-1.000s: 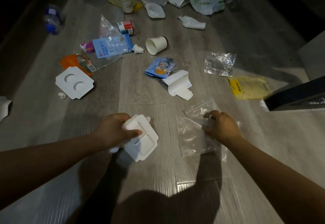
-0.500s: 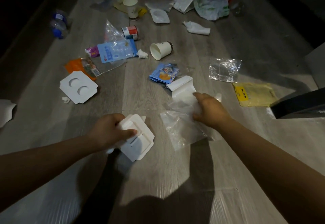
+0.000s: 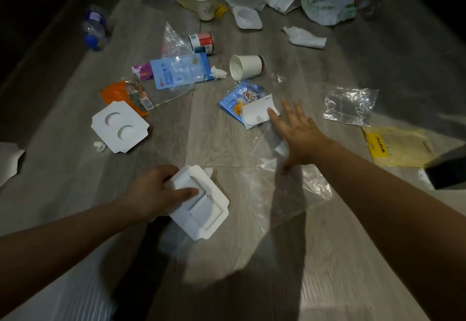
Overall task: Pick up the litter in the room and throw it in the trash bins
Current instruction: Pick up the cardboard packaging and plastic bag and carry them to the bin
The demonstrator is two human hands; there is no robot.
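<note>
We grasp the white moulded-pulp packaging tray in our left grip. The thumb lies across the tray's top face and the fingers curl round its far edge. The tray sits low and left of centre over the grey wood-look floor (whether a corner touches the boards, we cannot tell).

Just to its right a large clear plastic bag lies flat on the floor. Our right grip is released above the bag's far end, palm down and fingers straight and spread. The thumb is over the bag and the forefinger tip is at the edge of a white folded paper card.

That card overlaps a blue cartoon-printed wrapper, and beyond it a white paper cup lies on its side. Further left lies a white cardboard insert with two round holes. To the right are a crinkled clear film bag and a yellow plastic packet, well apart from both grips.
</note>
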